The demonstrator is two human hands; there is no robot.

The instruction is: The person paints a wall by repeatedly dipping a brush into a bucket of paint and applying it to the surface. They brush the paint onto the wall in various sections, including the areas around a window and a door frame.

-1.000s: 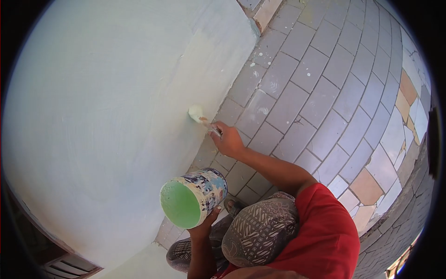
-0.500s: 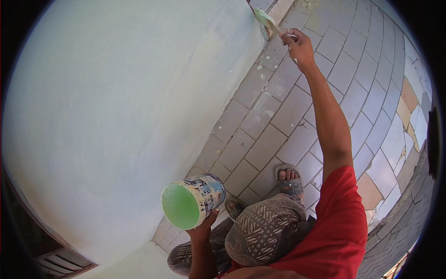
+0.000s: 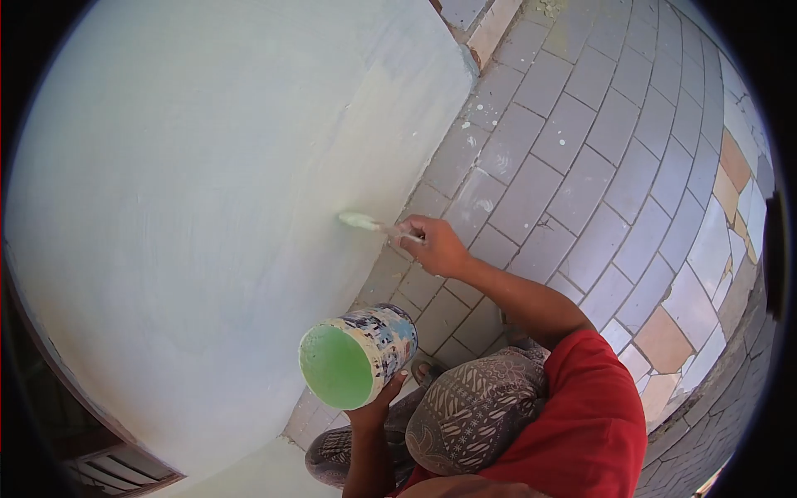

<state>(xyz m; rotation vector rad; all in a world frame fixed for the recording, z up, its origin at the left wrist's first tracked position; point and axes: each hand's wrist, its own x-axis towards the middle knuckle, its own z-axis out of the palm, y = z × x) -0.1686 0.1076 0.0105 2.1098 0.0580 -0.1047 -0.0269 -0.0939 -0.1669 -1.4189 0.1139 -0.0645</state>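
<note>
My right hand (image 3: 433, 244) is closed round the handle of a paintbrush (image 3: 361, 221), whose bristles are coated in pale green paint. The bristles overlap the lower part of the pale wall (image 3: 224, 183) in this view. My left hand (image 3: 378, 407) grips a paint bucket (image 3: 388, 336) from below, near my knee. Its label is splattered, and its mouth tilts toward the wall, showing light green paint (image 3: 336, 365) inside.
Grey floor tiles (image 3: 531, 174), spotted with paint, run along the base of the wall. The wall's far corner (image 3: 473, 66) has a bare, rough edge. Broken tile pieces (image 3: 664, 340) lie set in the floor at right. A brown-framed opening (image 3: 116, 465) is at lower left.
My right hand has brought the paintbrush from the wall's far corner back toward me, to the lower wall near the bucket. The bucket has shifted slightly right in view.
</note>
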